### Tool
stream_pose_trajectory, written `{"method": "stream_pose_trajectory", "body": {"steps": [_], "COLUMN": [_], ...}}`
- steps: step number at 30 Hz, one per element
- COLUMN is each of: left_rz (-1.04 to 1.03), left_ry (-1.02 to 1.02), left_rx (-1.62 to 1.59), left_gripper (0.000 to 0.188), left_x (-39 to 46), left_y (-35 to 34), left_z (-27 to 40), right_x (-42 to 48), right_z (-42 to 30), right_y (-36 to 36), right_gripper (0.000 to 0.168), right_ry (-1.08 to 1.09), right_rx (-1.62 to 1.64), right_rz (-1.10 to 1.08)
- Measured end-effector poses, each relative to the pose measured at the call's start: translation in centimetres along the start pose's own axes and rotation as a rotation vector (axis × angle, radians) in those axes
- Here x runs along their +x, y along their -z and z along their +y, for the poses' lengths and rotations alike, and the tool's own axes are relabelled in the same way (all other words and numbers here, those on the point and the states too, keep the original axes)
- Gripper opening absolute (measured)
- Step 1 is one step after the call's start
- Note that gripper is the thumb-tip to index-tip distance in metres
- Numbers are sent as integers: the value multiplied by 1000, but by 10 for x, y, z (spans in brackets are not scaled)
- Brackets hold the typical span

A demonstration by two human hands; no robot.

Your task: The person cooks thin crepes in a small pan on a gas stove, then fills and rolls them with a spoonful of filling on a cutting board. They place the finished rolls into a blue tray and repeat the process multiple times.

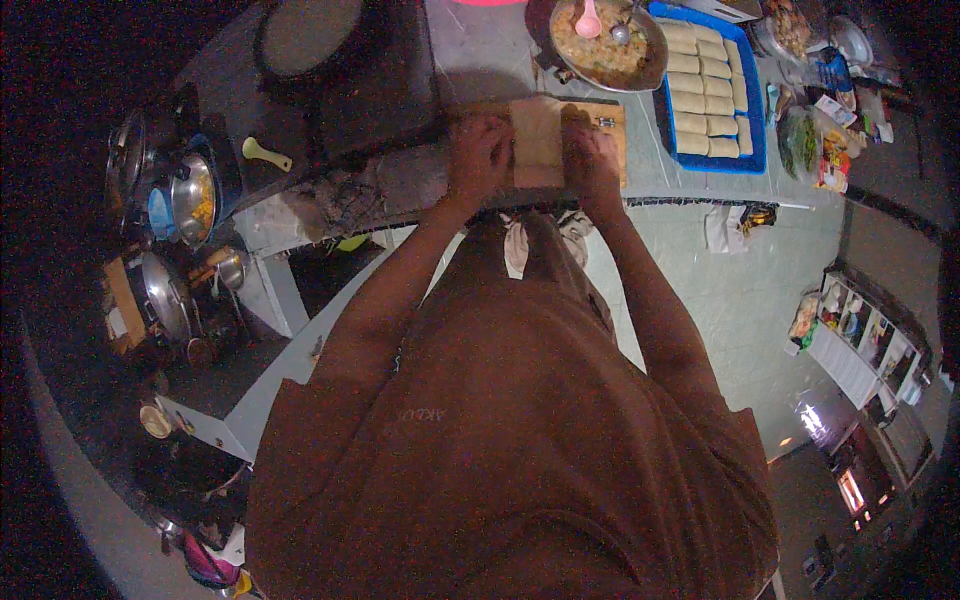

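A pale, thin dough wrapper (pixel 537 142) lies as an upright strip on a wooden board (pixel 616 154) at the counter's front edge. My left hand (pixel 481 159) is at its left side, fingers curled against the edge. On the opposite side, my right hand (pixel 591 154) holds the other edge with bent fingers. Dim light hides the exact fingertip contact, and any filling under the wrapper is out of sight. To the right, a blue tray (pixel 679 161) carries rows of pale rolls (pixel 688 82). Behind the board, a pan (pixel 660 56) contains a chopped, cooked filling (pixel 600 56).
A pink ladle (pixel 589 24) and a metal spoon (pixel 620 34) rest in the pan. Bagged green vegetables (pixel 799 142) and packets (pixel 832 169) lie right of the tray. Leftward are a dark stovetop (pixel 367 90), a pale green spoon (pixel 266 154) and a steel bowl (pixel 196 199).
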State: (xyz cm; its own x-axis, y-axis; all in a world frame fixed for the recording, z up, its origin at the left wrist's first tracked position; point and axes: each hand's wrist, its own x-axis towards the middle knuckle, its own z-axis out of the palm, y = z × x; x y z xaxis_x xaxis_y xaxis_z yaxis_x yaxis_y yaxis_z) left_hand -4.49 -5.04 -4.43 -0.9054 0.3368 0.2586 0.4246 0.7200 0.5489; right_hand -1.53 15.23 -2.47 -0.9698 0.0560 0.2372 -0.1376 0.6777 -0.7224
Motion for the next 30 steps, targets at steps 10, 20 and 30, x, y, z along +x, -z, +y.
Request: {"method": "stream_pose_trajectory", "body": {"steps": [10, 20, 30], "left_rz": [-151, -172, -197], "left_ry": [-177, -227, -101], "left_rx": [-129, -6, 21], "left_gripper": [39, 41, 48], "left_x": [-27, -22, 2], "left_y": [-12, -12, 14], "left_z": [11, 4, 25], "right_x": [-17, -10, -6], "right_z": [17, 4, 10], "right_y": [-19, -3, -4], "right_gripper": [51, 51, 55], "right_ry": [-24, 156, 86], "right_rx": [-49, -73, 34], "right_rz": [-460, -270, -287]}}
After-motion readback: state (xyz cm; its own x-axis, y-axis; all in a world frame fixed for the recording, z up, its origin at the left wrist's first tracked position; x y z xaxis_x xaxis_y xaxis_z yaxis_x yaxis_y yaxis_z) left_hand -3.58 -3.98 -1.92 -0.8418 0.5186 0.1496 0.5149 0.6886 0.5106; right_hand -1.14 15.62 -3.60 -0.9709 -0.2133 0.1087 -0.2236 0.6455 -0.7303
